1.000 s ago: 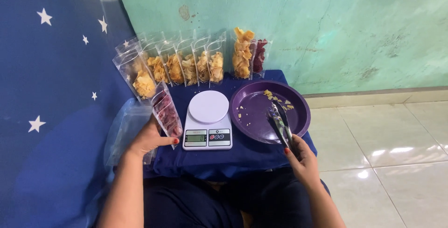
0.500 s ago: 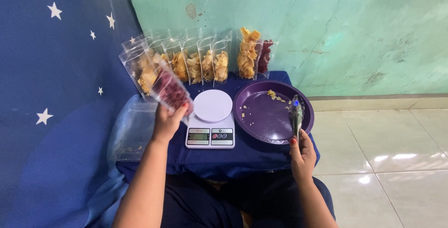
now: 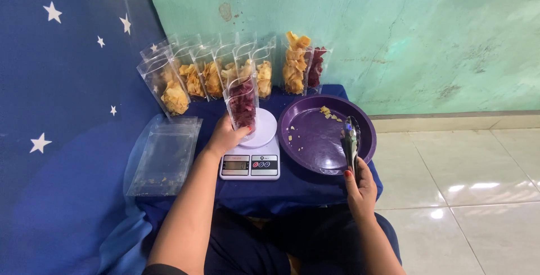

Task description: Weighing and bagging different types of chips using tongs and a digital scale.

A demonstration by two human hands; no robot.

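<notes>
Over a blue-draped tabletop (image 3: 292,188), a person's left hand (image 3: 226,135) sets a clear pouch of dark red chips (image 3: 242,105) upright on the white pan of a kitchen scale (image 3: 250,154), fingers curled around the pouch's base. To their right, the right hand (image 3: 360,184) grips metal tongs (image 3: 351,140), pressed together, over a purple tray (image 3: 315,140) scattered with yellow crumbs. Beyond the fingers, filled pouches (image 3: 225,75) line the wall; empty bags (image 3: 164,154) lie to their left. A true reading likely needs the pouch centred, standing free, and the fingers released.
</notes>
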